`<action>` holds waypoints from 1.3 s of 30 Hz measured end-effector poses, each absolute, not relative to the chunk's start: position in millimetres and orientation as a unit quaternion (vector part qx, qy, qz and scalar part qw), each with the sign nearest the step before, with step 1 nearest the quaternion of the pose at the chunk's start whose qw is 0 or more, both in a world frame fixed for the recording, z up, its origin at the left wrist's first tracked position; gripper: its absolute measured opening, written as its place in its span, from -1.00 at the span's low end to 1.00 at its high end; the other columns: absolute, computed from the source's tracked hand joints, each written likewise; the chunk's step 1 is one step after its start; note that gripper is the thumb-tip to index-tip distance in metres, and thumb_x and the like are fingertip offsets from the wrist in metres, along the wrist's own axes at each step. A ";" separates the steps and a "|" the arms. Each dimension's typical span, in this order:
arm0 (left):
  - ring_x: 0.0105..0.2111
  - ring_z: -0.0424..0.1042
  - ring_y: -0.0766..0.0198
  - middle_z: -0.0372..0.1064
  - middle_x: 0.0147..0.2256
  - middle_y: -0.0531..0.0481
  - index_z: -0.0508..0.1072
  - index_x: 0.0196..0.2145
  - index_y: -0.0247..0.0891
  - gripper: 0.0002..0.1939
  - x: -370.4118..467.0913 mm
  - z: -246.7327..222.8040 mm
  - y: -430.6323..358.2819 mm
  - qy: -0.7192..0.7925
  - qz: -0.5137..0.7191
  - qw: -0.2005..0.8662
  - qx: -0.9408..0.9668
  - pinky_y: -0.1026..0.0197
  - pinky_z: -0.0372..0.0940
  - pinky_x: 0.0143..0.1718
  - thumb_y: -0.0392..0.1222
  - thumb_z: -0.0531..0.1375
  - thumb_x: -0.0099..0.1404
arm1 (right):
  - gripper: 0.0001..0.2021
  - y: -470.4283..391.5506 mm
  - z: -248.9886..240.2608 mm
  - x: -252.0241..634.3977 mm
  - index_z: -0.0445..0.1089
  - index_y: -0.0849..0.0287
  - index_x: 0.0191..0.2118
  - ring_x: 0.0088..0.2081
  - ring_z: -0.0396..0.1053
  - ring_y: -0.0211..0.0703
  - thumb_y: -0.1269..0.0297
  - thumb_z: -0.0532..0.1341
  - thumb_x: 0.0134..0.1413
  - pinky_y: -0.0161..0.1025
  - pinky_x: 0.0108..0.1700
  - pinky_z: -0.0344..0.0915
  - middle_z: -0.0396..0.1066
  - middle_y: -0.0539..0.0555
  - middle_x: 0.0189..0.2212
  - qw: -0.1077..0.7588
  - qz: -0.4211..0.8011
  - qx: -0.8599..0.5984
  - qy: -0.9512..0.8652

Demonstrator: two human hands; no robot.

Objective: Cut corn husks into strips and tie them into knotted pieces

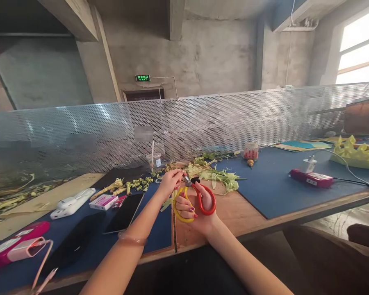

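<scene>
The right hand (204, 215) grasps a pair of scissors (188, 181), with the fingers passing through the yellow loop (176, 207) and the thumb through the red loop (214, 201). The scissors are above the near edge of the table (261, 184), in the middle, and their blades point to the far side. The left hand (171, 182) is bent, with its fingertips close together beside the blades; whether it pinches some small piece there, I cannot tell. A small black thing (195, 180) shows just beside the blades, but it is too small to identify.

Behind the hands lie green leaves (230, 179) on the wooden part of the table, and to the left of them are knobby green pieces (141, 183). Farther back stand a clear cup (155, 160) with a straw and, more to the right, a jar (251, 151).

On the left side there are a dark phone (125, 213), a pink and white box (103, 202) and a white power strip (70, 203). On the right side, a magenta power strip (311, 178) carries a white plug (309, 165), and a yellow-green pointed object (356, 157) lies beyond it. A perforated metal screen (203, 123) runs along the far side.
</scene>
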State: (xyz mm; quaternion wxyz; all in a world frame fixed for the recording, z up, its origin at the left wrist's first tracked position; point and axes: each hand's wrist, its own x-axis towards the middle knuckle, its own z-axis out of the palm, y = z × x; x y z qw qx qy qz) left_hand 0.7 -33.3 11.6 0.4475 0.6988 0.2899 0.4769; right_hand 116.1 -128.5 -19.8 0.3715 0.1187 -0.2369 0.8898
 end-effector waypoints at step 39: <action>-0.77 -0.08 0.58 -0.01 -0.65 0.21 0.40 -0.39 -0.35 -0.70 -3.1 11.0 -30.4 0.271 0.511 0.484 0.656 0.39 -0.18 -0.73 0.00 0.17 0.10 | -0.49 -126.2 -27.7 116.2 0.21 0.29 -0.36 -0.63 -0.15 -0.39 -0.16 -0.07 0.05 -0.49 -0.72 -0.07 -0.01 -0.07 -0.61 0.406 0.872 0.064 -0.265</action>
